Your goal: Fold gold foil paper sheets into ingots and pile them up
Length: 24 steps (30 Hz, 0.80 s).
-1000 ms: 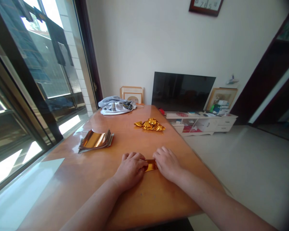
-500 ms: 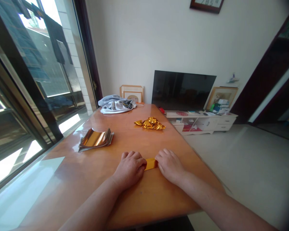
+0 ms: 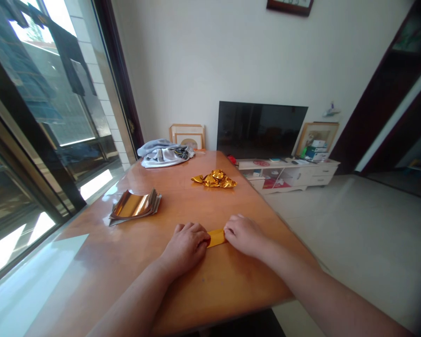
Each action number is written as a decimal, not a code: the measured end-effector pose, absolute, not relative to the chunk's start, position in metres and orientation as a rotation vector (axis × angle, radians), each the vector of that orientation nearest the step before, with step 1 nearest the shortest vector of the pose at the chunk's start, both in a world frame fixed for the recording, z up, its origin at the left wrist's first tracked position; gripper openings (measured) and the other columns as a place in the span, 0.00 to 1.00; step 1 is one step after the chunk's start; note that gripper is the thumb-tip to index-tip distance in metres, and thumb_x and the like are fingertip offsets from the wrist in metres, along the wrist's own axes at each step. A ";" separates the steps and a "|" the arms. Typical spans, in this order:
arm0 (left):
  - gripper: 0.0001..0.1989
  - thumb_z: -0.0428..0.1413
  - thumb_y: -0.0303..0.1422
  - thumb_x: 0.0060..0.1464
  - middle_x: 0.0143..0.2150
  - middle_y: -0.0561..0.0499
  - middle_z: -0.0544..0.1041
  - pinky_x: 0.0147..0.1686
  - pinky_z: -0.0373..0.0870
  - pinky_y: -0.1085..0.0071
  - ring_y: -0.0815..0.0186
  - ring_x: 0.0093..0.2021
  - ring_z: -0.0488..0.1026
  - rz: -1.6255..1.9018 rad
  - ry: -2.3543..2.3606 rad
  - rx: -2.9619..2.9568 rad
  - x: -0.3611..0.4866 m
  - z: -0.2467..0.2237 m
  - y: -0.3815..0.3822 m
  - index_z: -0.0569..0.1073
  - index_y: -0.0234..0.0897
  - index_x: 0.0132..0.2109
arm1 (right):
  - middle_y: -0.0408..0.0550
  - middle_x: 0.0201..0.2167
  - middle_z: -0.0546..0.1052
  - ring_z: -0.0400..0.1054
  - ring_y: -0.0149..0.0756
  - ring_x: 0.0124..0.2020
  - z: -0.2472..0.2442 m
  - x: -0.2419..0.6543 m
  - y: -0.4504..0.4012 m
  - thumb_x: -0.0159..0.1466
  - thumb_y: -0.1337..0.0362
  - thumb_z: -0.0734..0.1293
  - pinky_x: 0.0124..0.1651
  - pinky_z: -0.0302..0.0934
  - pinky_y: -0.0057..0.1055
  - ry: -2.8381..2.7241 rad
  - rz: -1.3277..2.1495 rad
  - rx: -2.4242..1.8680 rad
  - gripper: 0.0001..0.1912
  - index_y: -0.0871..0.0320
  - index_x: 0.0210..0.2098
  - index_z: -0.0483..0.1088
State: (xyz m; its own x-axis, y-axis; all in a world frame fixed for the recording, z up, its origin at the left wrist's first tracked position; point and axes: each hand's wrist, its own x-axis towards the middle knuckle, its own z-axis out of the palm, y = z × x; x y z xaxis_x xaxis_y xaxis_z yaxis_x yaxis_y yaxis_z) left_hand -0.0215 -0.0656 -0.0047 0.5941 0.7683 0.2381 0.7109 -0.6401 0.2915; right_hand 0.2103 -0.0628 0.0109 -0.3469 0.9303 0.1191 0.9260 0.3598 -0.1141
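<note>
A narrow strip of folded gold foil paper (image 3: 216,238) lies on the wooden table (image 3: 126,262) between my hands. My left hand (image 3: 187,244) is closed on its left end, fingers curled. At the strip's right end, my right hand (image 3: 243,235) pinches it with bent fingers. Farther back is a heap of crumpled or folded gold foil (image 3: 215,179). A curved stack of shiny gold sheets (image 3: 135,205) rests to the left, with greyish sheets showing at its edges.
Grey cloth (image 3: 166,153) is bundled at the table's far end, near framed pictures (image 3: 187,135). A pale sheet (image 3: 52,281) covers the left edge. Beyond stand a television (image 3: 261,130) and a white cabinet (image 3: 294,177). Glass doors are at left.
The view has shifted slightly, moving everything a little left in the picture. Both hands keep their hold on the strip, and the right fingers look more tightly curled.
</note>
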 end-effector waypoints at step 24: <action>0.07 0.56 0.31 0.54 0.40 0.48 0.75 0.40 0.64 0.69 0.61 0.42 0.71 0.626 1.377 2.449 -0.011 -0.019 -0.045 0.74 0.39 0.41 | 0.40 0.20 0.75 0.65 0.30 0.22 -0.003 0.207 0.003 0.46 0.68 0.74 0.25 0.51 0.26 -2.348 0.830 -1.707 0.07 0.56 0.25 0.74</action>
